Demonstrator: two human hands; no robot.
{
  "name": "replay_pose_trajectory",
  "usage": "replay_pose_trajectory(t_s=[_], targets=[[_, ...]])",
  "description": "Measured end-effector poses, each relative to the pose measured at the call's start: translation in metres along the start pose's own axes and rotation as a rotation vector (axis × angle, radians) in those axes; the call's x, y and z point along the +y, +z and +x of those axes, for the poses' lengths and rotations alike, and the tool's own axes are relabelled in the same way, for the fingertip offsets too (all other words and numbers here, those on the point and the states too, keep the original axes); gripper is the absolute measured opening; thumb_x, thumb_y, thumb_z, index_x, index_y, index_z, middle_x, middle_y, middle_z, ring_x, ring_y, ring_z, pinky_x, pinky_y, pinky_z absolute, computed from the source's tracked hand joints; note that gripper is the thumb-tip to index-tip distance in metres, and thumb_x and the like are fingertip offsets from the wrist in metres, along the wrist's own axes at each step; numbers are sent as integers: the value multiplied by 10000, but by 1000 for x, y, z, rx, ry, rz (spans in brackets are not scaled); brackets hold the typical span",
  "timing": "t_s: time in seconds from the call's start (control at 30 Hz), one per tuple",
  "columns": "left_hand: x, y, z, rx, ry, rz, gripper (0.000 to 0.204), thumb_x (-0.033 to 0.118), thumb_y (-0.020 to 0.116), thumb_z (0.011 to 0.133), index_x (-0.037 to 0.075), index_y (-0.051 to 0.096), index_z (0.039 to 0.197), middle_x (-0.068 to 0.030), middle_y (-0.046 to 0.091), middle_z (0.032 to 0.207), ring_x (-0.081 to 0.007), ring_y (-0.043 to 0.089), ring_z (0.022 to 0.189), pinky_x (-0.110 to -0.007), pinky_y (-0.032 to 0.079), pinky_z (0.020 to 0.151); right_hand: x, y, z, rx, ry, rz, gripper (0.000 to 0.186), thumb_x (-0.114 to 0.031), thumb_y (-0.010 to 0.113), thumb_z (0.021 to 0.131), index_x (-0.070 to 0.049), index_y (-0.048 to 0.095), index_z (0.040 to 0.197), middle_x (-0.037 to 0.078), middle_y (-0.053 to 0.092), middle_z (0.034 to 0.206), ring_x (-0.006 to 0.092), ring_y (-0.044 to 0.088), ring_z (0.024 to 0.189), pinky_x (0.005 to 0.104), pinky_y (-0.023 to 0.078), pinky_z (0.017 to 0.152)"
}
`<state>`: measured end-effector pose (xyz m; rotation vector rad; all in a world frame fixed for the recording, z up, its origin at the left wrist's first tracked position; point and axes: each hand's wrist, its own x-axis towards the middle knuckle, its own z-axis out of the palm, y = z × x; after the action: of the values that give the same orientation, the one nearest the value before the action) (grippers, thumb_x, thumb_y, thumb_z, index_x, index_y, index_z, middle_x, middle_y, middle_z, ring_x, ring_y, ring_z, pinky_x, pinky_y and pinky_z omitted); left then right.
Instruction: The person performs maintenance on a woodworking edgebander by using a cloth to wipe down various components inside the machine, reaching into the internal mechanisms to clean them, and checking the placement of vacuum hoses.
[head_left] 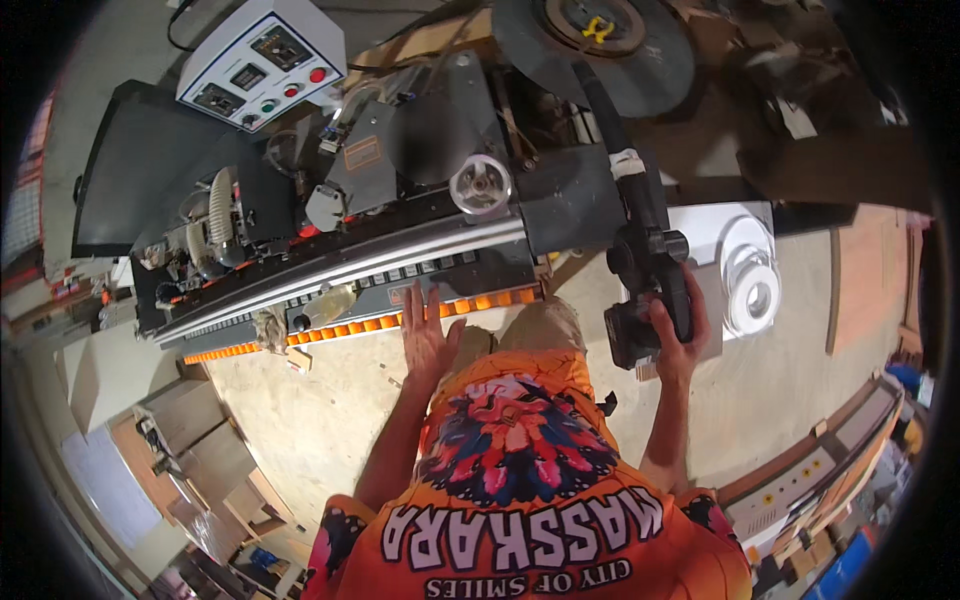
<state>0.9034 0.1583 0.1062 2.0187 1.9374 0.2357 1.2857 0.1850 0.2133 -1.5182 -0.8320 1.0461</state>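
My right hand (680, 325) is wrapped round the handle of a black cordless blower (648, 225). Its long nozzle points away from me, with a pale band round it, and its tip overlaps a dark disc beyond. A bulky block, which looks like the battery, sits at the near end. Fingers apart, my left hand (430, 335) is at the front edge of a long black edge-banding machine (400, 235), by its row of orange rollers (370, 325). Nothing is in that hand. Whether its fingertips touch the machine I cannot tell.
A white control box (262, 75) with buttons stands at the machine's far left. The large dark disc (660, 70) is at the far end. White banding rolls (752, 295) lie right of the blower. Boards (205, 440) are stacked lower left; more panels (800, 490) lie lower right.
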Motion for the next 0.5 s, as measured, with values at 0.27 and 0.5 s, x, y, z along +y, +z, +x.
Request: replay_pose_trajectory(t_s=[0.27, 0.5], targets=[[22, 73, 32, 61, 230, 48, 890, 602, 622, 943, 105, 328, 1620, -412, 121, 1632, -666, 79, 1487, -796, 92, 1141, -20, -15, -167, 130, -23, -339, 651, -68, 741, 910, -31, 506, 1515, 63, 714, 1088, 97, 646, 916, 259, 525, 854], [-24, 91, -4, -132, 803, -58, 596, 274, 679, 937, 100, 522, 1485, -305, 354, 1598, -462, 298, 1510, -650, 196, 1216, 0, 36, -340, 119, 3, -415, 614, -67, 780, 845, -9, 583, 1423, 88, 751, 930, 87, 646, 761, 252, 523, 707]])
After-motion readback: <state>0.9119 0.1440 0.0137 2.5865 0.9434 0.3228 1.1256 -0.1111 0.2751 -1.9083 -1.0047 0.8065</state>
